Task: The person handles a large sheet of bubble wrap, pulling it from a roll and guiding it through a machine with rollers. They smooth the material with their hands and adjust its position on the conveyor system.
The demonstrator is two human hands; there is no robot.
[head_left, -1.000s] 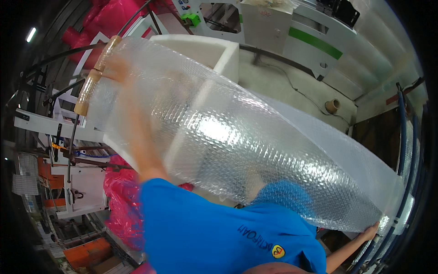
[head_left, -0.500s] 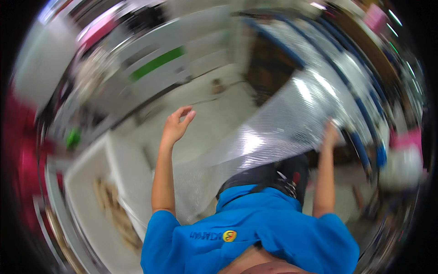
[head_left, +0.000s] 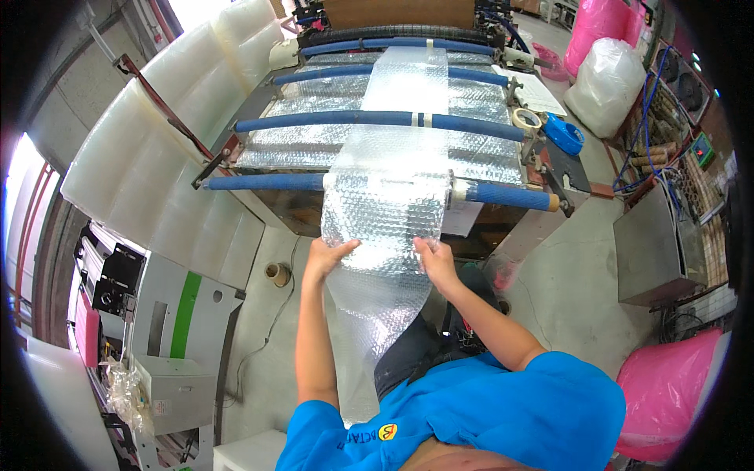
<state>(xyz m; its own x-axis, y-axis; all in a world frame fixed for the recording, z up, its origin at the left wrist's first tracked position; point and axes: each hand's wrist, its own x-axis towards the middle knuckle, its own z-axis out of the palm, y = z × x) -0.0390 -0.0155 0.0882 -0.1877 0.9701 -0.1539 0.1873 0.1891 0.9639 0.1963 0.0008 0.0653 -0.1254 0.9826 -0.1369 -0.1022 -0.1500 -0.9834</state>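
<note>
A long strip of clear bubble wrap (head_left: 381, 216) drapes over the front blue roller (head_left: 506, 195) of a machine and hangs toward me. My left hand (head_left: 328, 257) is closed on the strip's left edge, thumb lying on top. At the opposite edge, my right hand (head_left: 437, 263) pinches the film the same way, just below the roller. Beneath both hands the strip narrows and trails down past my legs. Behind, it runs back under or over further blue rollers (head_left: 330, 118), across a silvery bubble sheet (head_left: 290, 144).
Large bubble wrap rolls (head_left: 173, 157) stand at the left, above a grey cabinet with a green stripe (head_left: 185, 314). To the right are a blue tape dispenser (head_left: 564, 135), a tape roll (head_left: 526, 119), a metal box (head_left: 656, 243) and a pink wrapped roll (head_left: 667, 385). A cable (head_left: 267, 337) crosses the floor.
My view has swung to face the rollers. My left hand, empty and raised before, now grips the bubble wrap's left edge. My right hand holds its right edge below the front roller.
</note>
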